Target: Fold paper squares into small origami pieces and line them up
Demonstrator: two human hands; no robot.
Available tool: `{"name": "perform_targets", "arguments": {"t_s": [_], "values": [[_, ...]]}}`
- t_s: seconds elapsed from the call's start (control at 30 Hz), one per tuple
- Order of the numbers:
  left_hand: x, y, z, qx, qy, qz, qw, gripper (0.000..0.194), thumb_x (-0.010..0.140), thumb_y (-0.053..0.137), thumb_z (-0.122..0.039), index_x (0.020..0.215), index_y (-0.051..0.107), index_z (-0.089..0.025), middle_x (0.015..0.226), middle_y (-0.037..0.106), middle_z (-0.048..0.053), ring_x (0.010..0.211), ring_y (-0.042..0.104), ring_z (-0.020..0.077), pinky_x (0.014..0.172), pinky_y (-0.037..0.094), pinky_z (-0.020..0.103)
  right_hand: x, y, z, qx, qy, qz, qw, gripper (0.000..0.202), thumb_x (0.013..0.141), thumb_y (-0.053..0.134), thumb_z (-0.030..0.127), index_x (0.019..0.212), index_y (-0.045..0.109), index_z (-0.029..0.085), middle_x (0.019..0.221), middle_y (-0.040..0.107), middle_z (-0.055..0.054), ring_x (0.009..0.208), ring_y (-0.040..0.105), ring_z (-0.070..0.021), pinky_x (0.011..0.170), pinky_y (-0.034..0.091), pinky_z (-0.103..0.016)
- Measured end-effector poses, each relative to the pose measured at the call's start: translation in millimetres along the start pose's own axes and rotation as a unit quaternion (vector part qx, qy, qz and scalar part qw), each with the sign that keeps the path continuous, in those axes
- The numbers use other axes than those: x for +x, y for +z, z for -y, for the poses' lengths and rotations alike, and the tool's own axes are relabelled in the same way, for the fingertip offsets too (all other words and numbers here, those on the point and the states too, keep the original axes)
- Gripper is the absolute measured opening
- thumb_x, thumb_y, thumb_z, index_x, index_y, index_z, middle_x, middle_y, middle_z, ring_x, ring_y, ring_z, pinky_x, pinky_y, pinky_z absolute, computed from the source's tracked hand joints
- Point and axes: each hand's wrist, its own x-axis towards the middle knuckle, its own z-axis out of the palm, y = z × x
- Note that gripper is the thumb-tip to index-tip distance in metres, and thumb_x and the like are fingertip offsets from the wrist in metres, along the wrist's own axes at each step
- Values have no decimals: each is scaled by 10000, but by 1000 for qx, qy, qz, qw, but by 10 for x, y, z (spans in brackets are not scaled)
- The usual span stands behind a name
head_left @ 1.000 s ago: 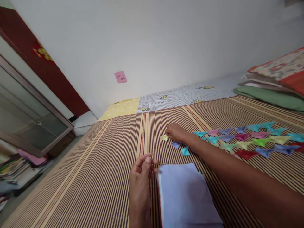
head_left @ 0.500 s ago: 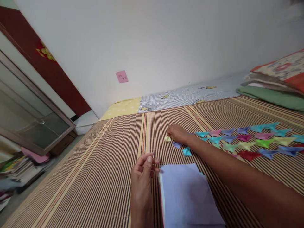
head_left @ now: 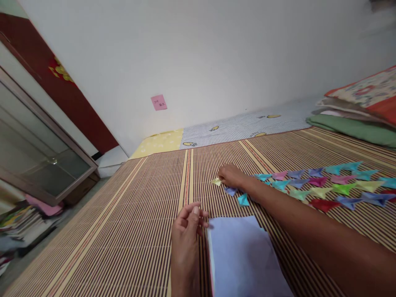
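Note:
My right hand [head_left: 229, 175] reaches out over the striped mat, its fingers closed at a small yellow folded-paper crane [head_left: 216, 182]; the fingertips are partly hidden. A blue-violet paper crane [head_left: 230, 191] and a turquoise one [head_left: 243, 200] lie just nearer to me. My left hand [head_left: 188, 231] is half curled with the fingers apart, and nothing shows in it. It hovers beside the upper left corner of a stack of pale lavender paper sheets [head_left: 244, 255]. Rows of coloured paper cranes [head_left: 321, 192] stretch off to the right, partly covered by my right forearm.
A striped bamboo mat [head_left: 123, 222] covers the bed. Folded bedding and a green cloth [head_left: 352, 128] are piled at the far right. Behind the mat rises a white wall with a pink note [head_left: 159, 102]. A glass-paned door [head_left: 46, 144] stands on the left.
The yellow crane has turned and shifted slightly left at my right fingertips. My left hand stays almost where it was, by the paper stack.

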Motion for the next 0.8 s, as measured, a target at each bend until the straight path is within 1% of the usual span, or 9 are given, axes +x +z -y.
{"name": "perform_targets", "arguments": {"t_s": [0.13,0.23,0.37,0.53,0.67,0.73,0.8], "values": [[-7,-10,-4,6,-2,-3,1000,383,791,810,-451,1010,761,-141,820,755,77,625,626,124,596,478,233,-18,-50,-63,46,12,-28,998,336,996,644,326,1295,616,175,1302,642,-104,1082,673,-250,902,582,-461],[7,-21,5,5,0,-7,1000,386,785,816,-454,1007,762,-143,811,751,69,625,622,123,613,485,238,-27,-127,-190,80,31,-48,995,330,998,640,326,1293,618,178,1301,643,-103,1079,674,-248,901,583,-458],[21,-13,9,-1,-2,-8,1000,405,758,834,-460,996,763,-140,806,753,67,619,619,121,616,489,239,-78,-190,-399,120,52,-42,991,335,995,646,325,1292,618,172,1293,647,-102,1069,678,-247,889,587,-453],[5,22,-6,-20,-9,-14,1000,425,724,861,-458,981,758,-135,795,755,65,607,618,115,584,481,222,-184,-157,-571,146,77,-36,986,335,994,646,324,1293,618,174,1296,645,-102,1071,677,-247,890,587,-453],[11,7,-15,-27,-14,-13,999,423,727,865,-452,988,757,-136,794,756,62,607,626,112,576,480,214,-277,-181,-590,165,102,-64,979,330,998,641,324,1293,619,179,1302,643,-103,1075,675,-247,896,585,-454],[24,-24,-20,-27,-15,-12,999,411,745,856,-444,1004,756,-140,796,754,55,619,632,110,580,477,207,-386,-227,-531,180,109,-87,974,318,999,639,324,1281,625,179,1291,649,-100,1065,677,-242,891,586,-448],[38,-64,-26,-21,-7,-18,1000,411,772,837,-441,1040,751,-142,822,758,56,638,634,106,589,470,200,-583,-290,-409,200,106,-112,968,275,996,643,324,1220,649,163,1216,677,-86,1012,688,-227,864,589,-428]]}}
